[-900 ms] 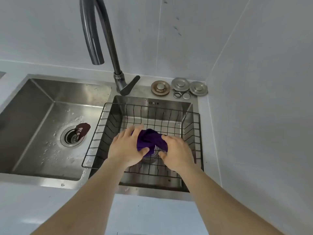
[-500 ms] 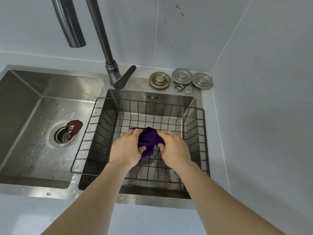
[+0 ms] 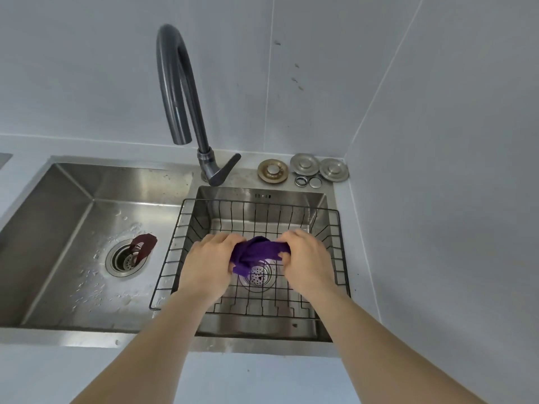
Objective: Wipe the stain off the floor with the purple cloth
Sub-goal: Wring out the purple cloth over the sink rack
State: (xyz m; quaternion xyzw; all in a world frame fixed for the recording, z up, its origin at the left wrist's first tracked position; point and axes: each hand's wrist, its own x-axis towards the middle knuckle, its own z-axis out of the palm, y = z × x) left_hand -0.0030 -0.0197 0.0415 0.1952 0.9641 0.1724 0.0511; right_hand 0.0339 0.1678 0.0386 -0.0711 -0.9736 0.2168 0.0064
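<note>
The purple cloth (image 3: 255,252) is bunched and twisted between both hands, over the black wire basket (image 3: 180,225) that sits in the right sink basin. My left hand (image 3: 207,263) grips its left end and my right hand (image 3: 306,258) grips its right end. A loose tail of cloth hangs down above the basin's round drain (image 3: 258,277). Neither the floor nor the stain is in view.
A dark gooseneck faucet (image 3: 180,91) rises behind the two basins. The wet left basin (image 3: 73,228) holds a drain strainer with a dark red piece (image 3: 144,244) on it. Metal drain covers and rings (image 3: 303,170) lie on the counter at the back right. Tiled walls close the corner.
My hands have drawn apart a little, and the cloth is now stretched and twisted between them rather than balled up. The camera has tilted up, so the whole faucet shows.
</note>
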